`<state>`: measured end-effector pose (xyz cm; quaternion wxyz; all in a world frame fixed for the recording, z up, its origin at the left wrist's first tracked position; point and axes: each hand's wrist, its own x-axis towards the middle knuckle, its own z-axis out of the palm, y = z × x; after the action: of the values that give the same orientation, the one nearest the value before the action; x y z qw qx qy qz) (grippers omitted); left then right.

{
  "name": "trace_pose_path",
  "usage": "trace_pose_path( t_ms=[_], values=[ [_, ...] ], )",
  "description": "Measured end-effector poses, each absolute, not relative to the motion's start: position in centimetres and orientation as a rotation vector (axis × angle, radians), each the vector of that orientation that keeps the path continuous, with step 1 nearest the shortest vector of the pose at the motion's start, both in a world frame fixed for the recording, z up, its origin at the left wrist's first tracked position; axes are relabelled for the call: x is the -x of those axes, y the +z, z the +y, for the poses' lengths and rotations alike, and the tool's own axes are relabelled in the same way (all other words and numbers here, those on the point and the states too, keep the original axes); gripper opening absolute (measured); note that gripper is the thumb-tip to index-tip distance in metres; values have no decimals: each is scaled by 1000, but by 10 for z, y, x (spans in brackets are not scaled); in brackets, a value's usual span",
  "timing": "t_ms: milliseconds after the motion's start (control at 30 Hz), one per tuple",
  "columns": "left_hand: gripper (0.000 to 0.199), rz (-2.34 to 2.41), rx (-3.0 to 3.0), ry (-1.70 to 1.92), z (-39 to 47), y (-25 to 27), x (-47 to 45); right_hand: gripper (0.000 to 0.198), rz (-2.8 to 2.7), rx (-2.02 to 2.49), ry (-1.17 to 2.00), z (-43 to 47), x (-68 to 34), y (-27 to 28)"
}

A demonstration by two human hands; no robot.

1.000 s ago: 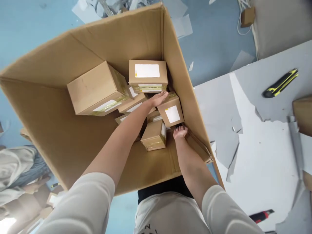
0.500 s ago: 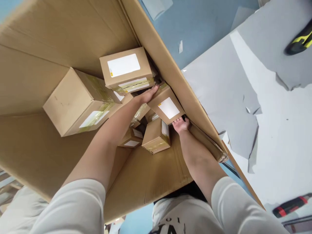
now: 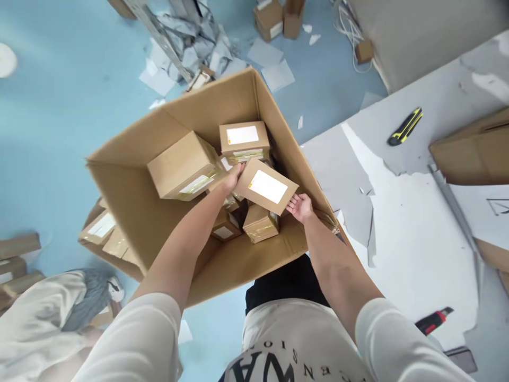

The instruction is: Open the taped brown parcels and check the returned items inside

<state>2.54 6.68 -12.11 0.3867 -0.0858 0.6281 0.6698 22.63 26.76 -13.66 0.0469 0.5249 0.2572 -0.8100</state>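
Between my two hands is a small cardboard box (image 3: 248, 188) with a white label on its upper face. My left hand (image 3: 233, 178) presses on its left end, and my right hand (image 3: 301, 207) grips the right end with the fingers curled at its edge. It is held above other boxes inside a large open carton (image 3: 131, 185). Just behind it sits a labelled box (image 3: 262, 132), and a bigger taped box (image 3: 178, 164) lies to the left. A smaller taped box (image 3: 260, 225) shows below the held one. The fingertips of my left hand are partly hidden.
At right, a white-and-grey work table (image 3: 421, 228) bears a yellow-black utility knife (image 3: 405, 126) and a red-black utility knife (image 3: 433, 321). A person (image 3: 43, 313) bends at lower left beside boxes. Torn paper and a metal post (image 3: 163, 37) are at the back.
The held box has come up out of the large carton, nearer to me, with both hands on it. My view has drawn back, so more floor and table show.
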Motion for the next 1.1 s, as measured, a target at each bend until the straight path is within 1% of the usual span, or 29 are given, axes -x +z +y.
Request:
trace_pose_path(
  t_ms=[67, 133, 200, 267, 367, 467, 567, 667, 833, 1100],
  values=[
    [69, 1514, 297, 1653, 40, -87, -37, 25, 1087, -1481, -2382, 266, -220, -111],
    [72, 1457, 346, 1697, 15, -59, -55, 19, 1410, -1368, -2294, 261, -215, -87],
    [73, 1455, 367, 1794, -5, -38, -78, 17, 1629, -1262, -2255, 251, -212, -68],
    [74, 1459, 411, 1878, -19, -25, -106, 21, 1723, -1156, -2292, 238, -213, -51],
    [73, 1419, 493, 2006, -30, -17, -151, 43, 1696, -929, -2409, 220, -216, -32],
    [71, 1386, 552, 2164, -32, -13, -190, 58, 1560, -722, -2391, 211, -219, -14],
    [69, 1401, 597, 2285, -32, -10, -216, 61, 1532, -598, -2319, 212, -221, 0],
    [67, 1406, 588, 2336, -31, -8, -227, 65, 1569, -569, -2295, 214, -223, 8],
    [71, 1401, 564, 2322, -29, -6, -225, 70, 1597, -545, -2275, 215, -225, 12],
    [74, 1482, 480, 2268, -21, 5, -214, 72, 1656, -534, -2317, 221, -229, 27]
  ],
)
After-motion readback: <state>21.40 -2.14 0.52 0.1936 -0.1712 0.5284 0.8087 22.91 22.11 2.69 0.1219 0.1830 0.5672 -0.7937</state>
